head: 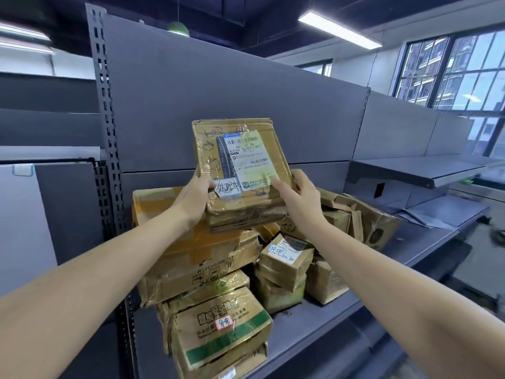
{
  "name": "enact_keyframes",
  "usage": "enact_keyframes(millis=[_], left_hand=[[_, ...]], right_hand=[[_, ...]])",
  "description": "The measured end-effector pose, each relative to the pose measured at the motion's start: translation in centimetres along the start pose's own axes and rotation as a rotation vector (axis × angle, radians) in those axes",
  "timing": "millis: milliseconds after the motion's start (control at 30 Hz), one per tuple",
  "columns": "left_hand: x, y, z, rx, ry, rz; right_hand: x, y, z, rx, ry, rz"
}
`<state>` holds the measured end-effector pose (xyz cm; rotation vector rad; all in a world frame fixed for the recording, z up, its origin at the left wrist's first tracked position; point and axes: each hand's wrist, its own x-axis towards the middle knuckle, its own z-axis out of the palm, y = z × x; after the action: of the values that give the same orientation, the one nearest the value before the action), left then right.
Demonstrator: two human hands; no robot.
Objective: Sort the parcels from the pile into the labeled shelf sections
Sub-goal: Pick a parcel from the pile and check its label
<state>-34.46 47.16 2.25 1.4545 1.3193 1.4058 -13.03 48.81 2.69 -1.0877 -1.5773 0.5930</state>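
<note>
I hold up a flat brown cardboard parcel [240, 170], taped, with a printed shipping label and a small handwritten white sticker near its lower edge. My left hand [195, 199] grips its lower left corner, thumb on the front face. My right hand [299, 198] grips the lower right corner, thumb lying on the label. Below it a pile of brown parcels [218, 269] lies on the grey shelf [314, 332]; a green-printed box [222, 328] with a handwritten sticker sits at the front, and a small box [287, 258] with a sticker lies to its right.
A perforated grey upright post [105, 127] stands left of the pile, with the grey back panel [218, 86] behind. An upper shelf board [418, 166] juts out at right, with a lower one [448, 212] holding grey bags. Windows [451, 69] are at far right.
</note>
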Motion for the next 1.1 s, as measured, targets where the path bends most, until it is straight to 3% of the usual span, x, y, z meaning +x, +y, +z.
enact_keyframes(millis=[267, 567, 933, 1100], left_hand=[[-1.7, -0.5, 0.9, -0.031, -0.026, -0.068], [-2.5, -0.3, 1.7, -0.006, -0.056, -0.022], [-5.2, -1.2, 3.3, -0.002, 0.012, -0.144], [-7.8, -0.7, 3.7, 0.044, 0.012, -0.083]], right_hand=[[-3.1, 2.0, 0.0, 0.015, 0.052, -0.019], [-3.9, 2.7, -1.0, 0.022, 0.029, -0.04], [-6.1, 3.7, -1.8, -0.042, 0.107, -0.098], [-7.4, 3.8, -1.7, -0.092, 0.162, -0.127]])
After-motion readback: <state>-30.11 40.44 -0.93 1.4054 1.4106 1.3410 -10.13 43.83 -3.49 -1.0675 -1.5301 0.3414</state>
